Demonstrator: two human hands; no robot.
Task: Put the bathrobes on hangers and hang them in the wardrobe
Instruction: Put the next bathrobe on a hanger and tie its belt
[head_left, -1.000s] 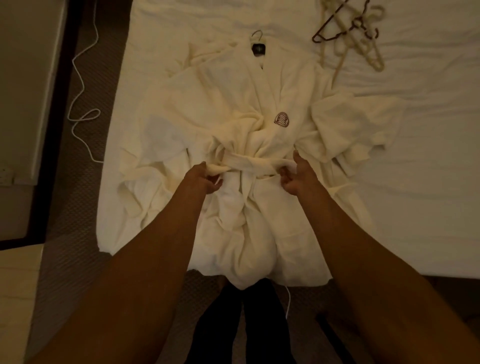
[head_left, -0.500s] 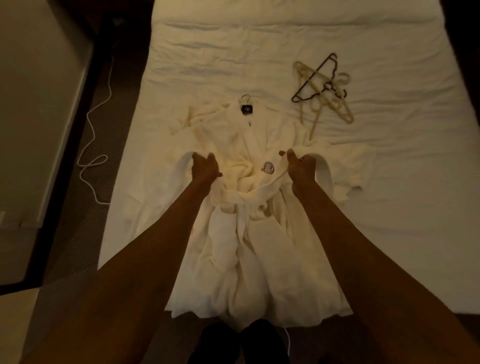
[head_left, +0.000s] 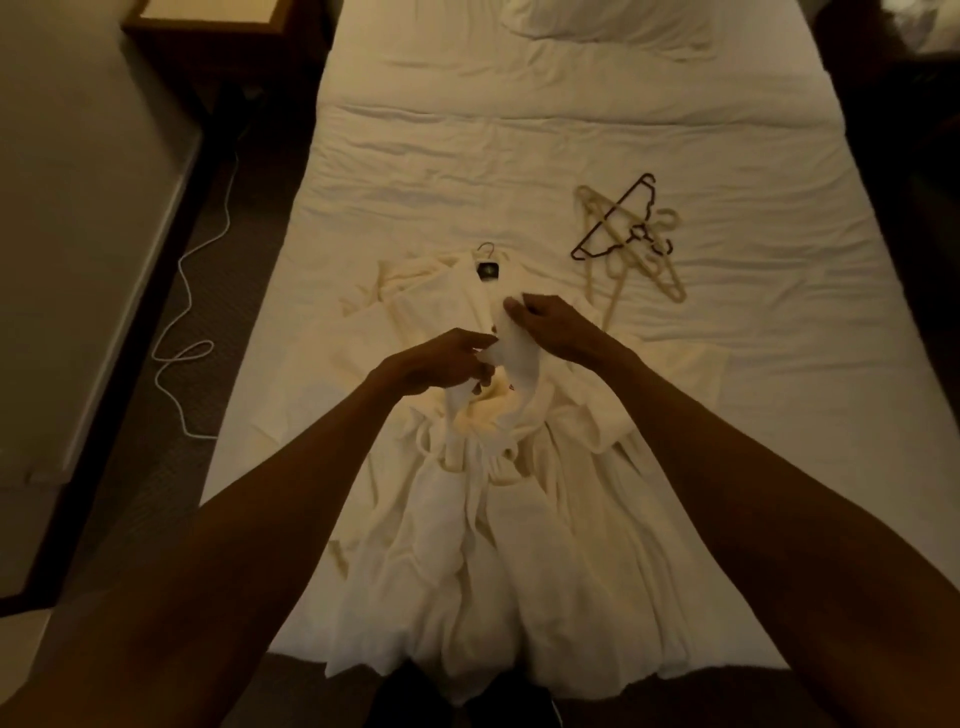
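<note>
Left hand (head_left: 441, 364) and right hand (head_left: 558, 325) are each pinching the lifted front lapel of the bathrobe (head_left: 519, 571), one grip closing on cloth low, the other high. They are likely squaring the front over the hanger (head_left: 487, 251), so each grip should be staying light, drawing the lapel flat toward the collar without tugging the shoulders off. The robe is lying face-up on the bed (head_left: 519, 156), cream, soft and rumpled, belt knotted at the waist, hem spilling over the near edge, hook showing at the collar, spare hangers (head_left: 628, 234) lying apart to its right.
</note>
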